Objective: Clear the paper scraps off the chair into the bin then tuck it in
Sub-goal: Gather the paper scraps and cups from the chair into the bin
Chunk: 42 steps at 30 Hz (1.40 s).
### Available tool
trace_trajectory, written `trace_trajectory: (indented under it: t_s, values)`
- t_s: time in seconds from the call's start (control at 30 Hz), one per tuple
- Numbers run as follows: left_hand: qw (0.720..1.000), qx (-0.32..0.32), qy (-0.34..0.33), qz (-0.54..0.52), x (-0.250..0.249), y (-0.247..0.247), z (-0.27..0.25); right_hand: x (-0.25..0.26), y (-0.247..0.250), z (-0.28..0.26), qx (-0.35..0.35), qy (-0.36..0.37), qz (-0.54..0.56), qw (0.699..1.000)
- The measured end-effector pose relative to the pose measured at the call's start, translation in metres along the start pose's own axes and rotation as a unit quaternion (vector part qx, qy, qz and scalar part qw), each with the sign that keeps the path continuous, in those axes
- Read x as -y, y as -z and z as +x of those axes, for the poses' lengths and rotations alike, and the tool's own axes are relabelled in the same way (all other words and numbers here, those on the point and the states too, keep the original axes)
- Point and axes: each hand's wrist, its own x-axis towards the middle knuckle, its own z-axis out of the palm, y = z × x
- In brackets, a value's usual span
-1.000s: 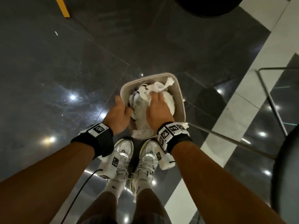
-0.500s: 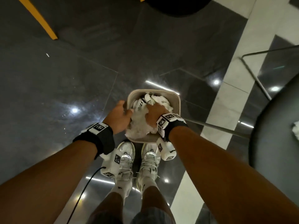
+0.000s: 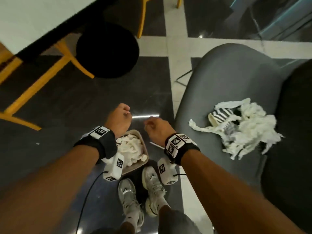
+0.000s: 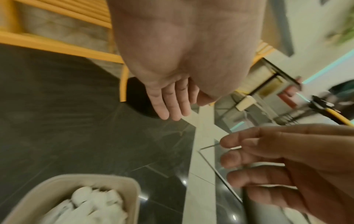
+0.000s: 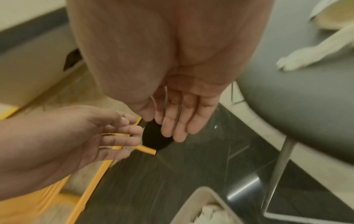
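Observation:
The beige bin (image 3: 146, 155) stands on the floor by my feet, packed with white crumpled paper (image 3: 130, 147). Both hands hover above it, holding nothing. My left hand (image 3: 120, 115) is over the bin's far-left corner, its fingers (image 4: 172, 106) relaxed. My right hand (image 3: 156, 128) is just right of the bin, fingers (image 5: 178, 122) loosely extended. To the right stands the grey chair (image 3: 228, 81). A heap of white paper scraps (image 3: 249, 130) with a striped piece (image 3: 221, 114) lies on its seat.
A black round stool (image 3: 108, 49) with yellow legs (image 3: 32, 97) stands ahead on the left, beside a pale table (image 3: 33, 19). The chair's thin metal legs (image 5: 281, 163) reach the glossy dark floor near the bin. My sneakers (image 3: 130, 196) are right behind the bin.
Both hands, which pressed the paper down into the bin, have lifted out empty. The head view has swung up and right, so the chair and its scraps are in sight.

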Motion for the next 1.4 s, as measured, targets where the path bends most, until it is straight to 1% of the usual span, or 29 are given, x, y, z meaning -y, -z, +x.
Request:
trace_trajectory:
  t_s: [0.07,0.13,0.17,0.23,0.3,0.37,0.43,0.5,0.53,0.6,0.67,0.7,0.77,0.83,0.93,1.0,1.1,1.17,1.23,1.3,1.4]
  values:
    - [0.999,0.024,-0.043,0.006,-0.047,-0.022,0.001,-0.024,0.037,-0.013,-0.056,-0.018,0.019,0.998]
    - [0.994,0.066,-0.084,0.005,-0.086,-0.054,-0.006,-0.057,0.071,-0.025,-0.102,-0.047,0.031,0.993]
    - [0.989,0.089,-0.117,0.011,-0.100,-0.074,-0.010,-0.076,0.087,-0.032,-0.126,-0.059,0.038,0.990]
    - [0.971,0.133,-0.191,0.045,-0.123,-0.115,-0.021,-0.115,0.118,-0.046,-0.167,-0.084,0.055,0.981]
    - [0.951,0.169,-0.237,0.104,-0.147,-0.156,-0.031,-0.153,0.144,-0.058,-0.207,-0.104,0.051,0.971]
    - [0.930,0.180,-0.269,0.172,-0.169,-0.192,-0.039,-0.185,0.167,-0.074,-0.239,-0.119,0.059,0.962]
    - [0.917,0.176,-0.285,0.216,-0.189,-0.219,-0.038,-0.218,0.185,-0.086,-0.264,-0.133,0.055,0.954]
    - [0.906,0.174,-0.291,0.255,-0.207,-0.239,-0.029,-0.251,0.200,-0.094,-0.292,-0.146,0.013,0.945]
    - [0.896,0.179,-0.290,0.284,-0.213,-0.247,-0.023,-0.264,0.205,-0.097,-0.293,-0.164,-0.024,0.942]
    - [0.873,0.204,-0.288,0.337,-0.220,-0.262,-0.015,-0.286,0.210,-0.103,-0.263,-0.202,-0.093,0.939]
    - [0.853,0.215,-0.289,0.378,-0.224,-0.273,-0.006,-0.300,0.209,-0.105,-0.214,-0.191,-0.129,0.949]
    - [0.848,0.214,-0.292,0.386,-0.225,-0.277,-0.004,-0.304,0.207,-0.104,-0.192,-0.177,-0.146,0.954]
    - [0.855,0.202,-0.298,0.374,-0.226,-0.281,-0.003,-0.311,0.202,-0.098,-0.161,-0.154,-0.198,0.954]
    - [0.872,0.171,-0.305,0.343,-0.226,-0.280,-0.004,-0.314,0.199,-0.092,-0.153,-0.143,-0.251,0.945]
    - [0.906,0.118,-0.323,0.248,-0.219,-0.271,-0.005,-0.309,0.195,-0.085,-0.184,-0.131,-0.282,0.932]
    - [0.921,0.116,-0.316,0.194,-0.217,-0.262,-0.004,-0.302,0.195,-0.083,-0.218,-0.122,-0.275,0.928]
    - [0.946,0.126,-0.259,0.150,-0.217,-0.244,-0.007,-0.288,0.198,-0.085,-0.259,-0.098,-0.262,0.924]
    - [0.960,0.114,-0.224,0.127,-0.217,-0.231,-0.010,-0.279,0.200,-0.090,-0.289,-0.076,-0.254,0.920]
    - [0.968,0.093,-0.210,0.098,-0.215,-0.219,-0.012,-0.265,0.204,-0.096,-0.324,-0.059,-0.249,0.911]
    - [0.972,0.087,-0.204,0.073,-0.209,-0.208,-0.016,-0.245,0.206,-0.102,-0.352,-0.055,-0.233,0.905]
    - [0.978,0.077,-0.185,0.050,-0.201,-0.194,-0.025,-0.216,0.209,-0.108,-0.376,-0.052,-0.165,0.911]
